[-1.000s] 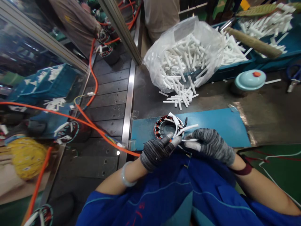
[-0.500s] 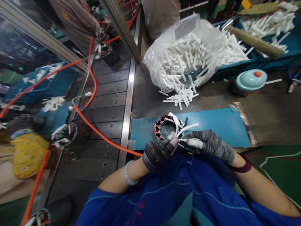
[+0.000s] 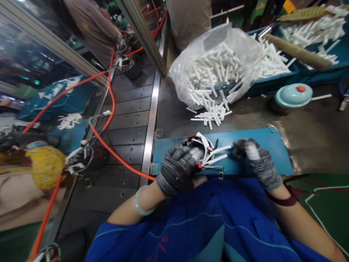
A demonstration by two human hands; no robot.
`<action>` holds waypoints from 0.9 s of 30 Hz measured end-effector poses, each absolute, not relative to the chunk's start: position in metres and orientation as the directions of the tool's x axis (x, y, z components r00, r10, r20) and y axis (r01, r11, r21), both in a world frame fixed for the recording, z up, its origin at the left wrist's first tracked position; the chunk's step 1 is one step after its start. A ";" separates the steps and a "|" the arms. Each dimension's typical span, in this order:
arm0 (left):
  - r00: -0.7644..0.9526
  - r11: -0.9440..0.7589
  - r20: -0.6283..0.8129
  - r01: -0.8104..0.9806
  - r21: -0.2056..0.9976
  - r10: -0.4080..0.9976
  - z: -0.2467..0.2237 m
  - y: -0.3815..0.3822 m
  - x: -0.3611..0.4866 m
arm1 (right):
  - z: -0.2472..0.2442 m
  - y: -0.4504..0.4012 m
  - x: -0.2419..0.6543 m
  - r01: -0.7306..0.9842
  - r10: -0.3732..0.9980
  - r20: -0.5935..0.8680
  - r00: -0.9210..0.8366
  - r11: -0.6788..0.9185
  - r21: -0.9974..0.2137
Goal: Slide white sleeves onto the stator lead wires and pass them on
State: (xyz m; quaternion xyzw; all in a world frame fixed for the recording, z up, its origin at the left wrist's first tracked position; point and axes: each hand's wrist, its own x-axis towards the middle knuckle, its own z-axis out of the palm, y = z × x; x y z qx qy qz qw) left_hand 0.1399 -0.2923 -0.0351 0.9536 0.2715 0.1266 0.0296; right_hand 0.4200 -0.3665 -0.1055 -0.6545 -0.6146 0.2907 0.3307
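A ring-shaped motor stator (image 3: 188, 140) with dark red-and-black windings sits on the blue mat, its near side largely covered. My left hand (image 3: 178, 167), in a grey glove with pale fingertips, grips its near left side, fingers over the rim and into the bore. White sleeving tubes (image 3: 216, 159) stick out to the right from the stator's leads, with thin wires below them. My right hand (image 3: 252, 160), gloved alike, is just right of the tube ends, apart from the stator. Its fingers are curled in; anything inside them is hidden.
A clear plastic bag (image 3: 181, 72) spills white tubes behind the mat (image 3: 272, 153). Blue bins (image 3: 272, 82) of tubes, a hammer (image 3: 300, 51) and a light-blue lidded container (image 3: 293, 95) stand at the right. Left are a slatted conveyor (image 3: 128, 140), an orange hose (image 3: 125, 162) and a co-worker's yellow sleeve (image 3: 50, 163).
My right hand has left the tubes at the stator and moved right. My left hand has shifted from pinching the tubes to gripping the stator's rim.
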 end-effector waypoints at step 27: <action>-0.354 0.295 -0.434 0.935 -0.199 0.829 0.025 -0.290 -0.021 | -0.150 -0.368 0.425 0.836 0.938 0.335 0.092 0.110 -0.537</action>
